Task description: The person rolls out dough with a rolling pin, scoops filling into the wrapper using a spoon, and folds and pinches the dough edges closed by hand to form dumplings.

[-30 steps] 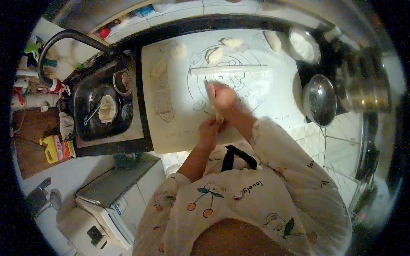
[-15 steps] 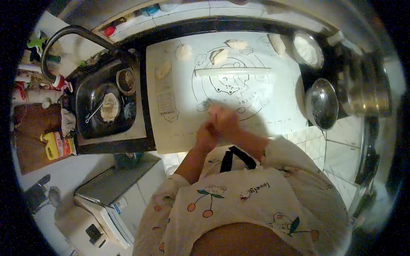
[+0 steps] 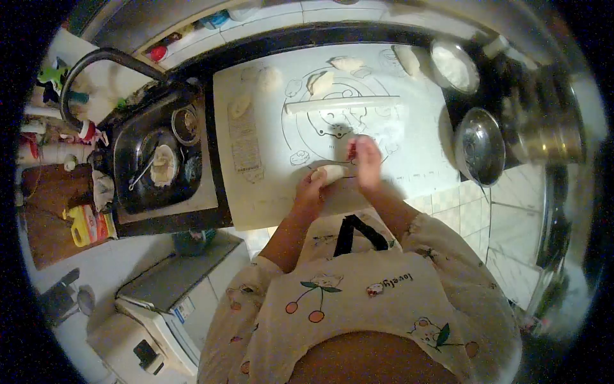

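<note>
My left hand [image 3: 311, 192] is closed around a pale piece of dough [image 3: 330, 175] near the front of the white printed mat [image 3: 275, 198]. My right hand [image 3: 366, 165] is held just to the right of it, apart from the dough. Its fingers look bent and are blurred, with a reddish patch at the tips, so I cannot tell whether they hold anything. A white rolling pin [image 3: 342, 105] lies across the mat beyond both hands. Several dough pieces rest further back, among them one with a dark shadow [image 3: 321, 83] and one at the top [image 3: 347, 63].
On the right stand a bowl of white powder [image 3: 454, 66], a metal bowl [image 3: 481, 147] and a large metal pot [image 3: 543, 128]. To the left is a black sink [image 3: 131, 195] under a curved faucet [image 3: 105, 52]. A dish with a spoon [image 3: 165, 166] sits in it.
My hands were together and have come apart. The right hand moved up and to the right, and the dough in my left hand now shows. The whole view has shifted slightly.
</note>
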Available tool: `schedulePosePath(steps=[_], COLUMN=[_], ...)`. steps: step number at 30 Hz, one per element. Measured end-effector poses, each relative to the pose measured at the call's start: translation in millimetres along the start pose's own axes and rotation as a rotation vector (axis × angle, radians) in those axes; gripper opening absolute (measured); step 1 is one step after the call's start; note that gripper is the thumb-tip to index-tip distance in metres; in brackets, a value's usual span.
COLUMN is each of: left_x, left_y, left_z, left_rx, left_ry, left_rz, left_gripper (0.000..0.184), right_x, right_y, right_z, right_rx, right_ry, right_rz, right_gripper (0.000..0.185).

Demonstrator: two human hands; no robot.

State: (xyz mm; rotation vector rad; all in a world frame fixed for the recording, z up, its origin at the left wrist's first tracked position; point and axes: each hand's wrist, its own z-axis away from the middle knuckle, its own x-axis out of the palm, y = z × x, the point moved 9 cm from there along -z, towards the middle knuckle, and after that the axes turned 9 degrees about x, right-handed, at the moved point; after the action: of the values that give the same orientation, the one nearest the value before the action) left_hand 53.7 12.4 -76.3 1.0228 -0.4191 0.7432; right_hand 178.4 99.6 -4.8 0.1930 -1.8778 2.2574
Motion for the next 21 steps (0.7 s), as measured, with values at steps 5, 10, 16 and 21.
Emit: schedulePosePath(steps=[5,10,16,21], left_x=[61.5,91.4,76.2,120.8], left_y=[91.6,65.5,31.2,63.8], left_z=[7.2,-9.2,-40.1,0.8], left_rx=[0.702,0.524,0.774,0.875], left_ry=[-0.187,-0.191,-0.184,-0.243], left_rz=[-1.249,-1.825,-1.862,-1.461], left_gripper=[0.023,0.021,0.024,0.024], right_x=[-72.8,-73.7,-56.7,-37.9], right_y=[-10.9,-8.9,-21.1,46.3], right_z=[11.8,28.5,29.5,9.5], right_rx=[-0.053,-0.114,-0.215,0.478], right_ry=[0.068,0.033,0.074,-0.106], right_rz=[0.130,0.322,0.507,0.113], right_gripper=[0.011,0.010,0.015,0.036])
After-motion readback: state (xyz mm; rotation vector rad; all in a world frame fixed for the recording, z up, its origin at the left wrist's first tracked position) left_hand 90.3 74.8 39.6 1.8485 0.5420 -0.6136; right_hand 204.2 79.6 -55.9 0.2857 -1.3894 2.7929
